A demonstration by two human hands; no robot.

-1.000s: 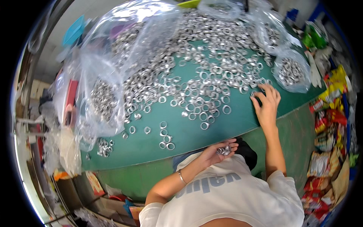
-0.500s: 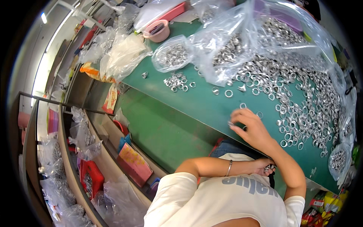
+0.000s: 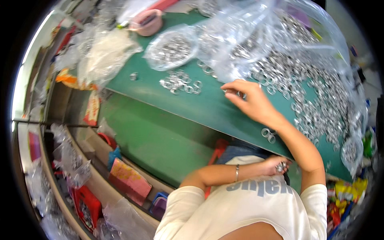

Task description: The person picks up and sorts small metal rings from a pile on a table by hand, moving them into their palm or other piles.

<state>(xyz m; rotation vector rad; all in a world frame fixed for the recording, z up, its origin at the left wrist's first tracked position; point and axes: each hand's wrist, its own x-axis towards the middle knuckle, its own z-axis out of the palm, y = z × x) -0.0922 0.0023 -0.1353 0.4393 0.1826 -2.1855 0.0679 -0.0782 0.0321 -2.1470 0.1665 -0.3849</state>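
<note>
Several silver metal rings [image 3: 281, 166] lie in my left hand [image 3: 275, 164], its fingers curled round them close to my body by the table's near edge. Over the green table [image 3: 208, 114], my right hand [image 3: 251, 100] has its thumb and fingers bent together on a metal ring [image 3: 225, 91] at the fingertips; slight blur softens them. Shiny metal also shows in the gap between thumb and forefinger. Beside my right forearm, a pair of loose rings [image 3: 268, 135] rests near the table edge. A small group of rings [image 3: 181, 82] sits farther left.
A large ring pile [image 3: 320, 96] spreads over the table's right side, below a big clear plastic bag [image 3: 236, 44]. A smaller bag of rings [image 3: 172, 50] and a pink basin [image 3: 146, 23] stand at the back left. Partitioned shelving [image 3: 96, 172] with bags runs along the left.
My right hand has moved away from the table's near edge, farther out to the loose rings by the big bag. My left hand stays closed on its rings. The whole view has shifted slightly.
</note>
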